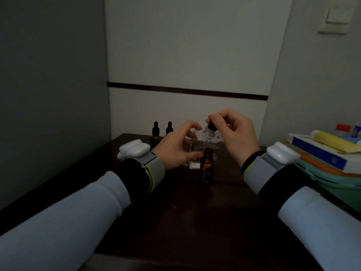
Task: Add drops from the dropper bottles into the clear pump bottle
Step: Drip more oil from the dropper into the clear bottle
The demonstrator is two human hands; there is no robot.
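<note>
Currently, head view: the right hand [232, 132] pinches a black dropper cap [212, 126] directly above the neck of the clear pump bottle [197, 148]. The left hand [175, 147] curls round that bottle's left side. An uncapped amber bottle [206, 167] stands just in front on the dark table [214, 222].

The room was dim, with no lamp or window in sight. A dark, glossy wooden bench [195, 222] filled the foreground and ran back into a corner. A plain grey wall [52, 85] stood on the left. Behind the bench was a white panelled wall [185, 45] crossed by a dark horizontal strip [185, 90]. On the pale right-hand wall [312, 94], a white light switch [339, 14] sat high up.
</note>
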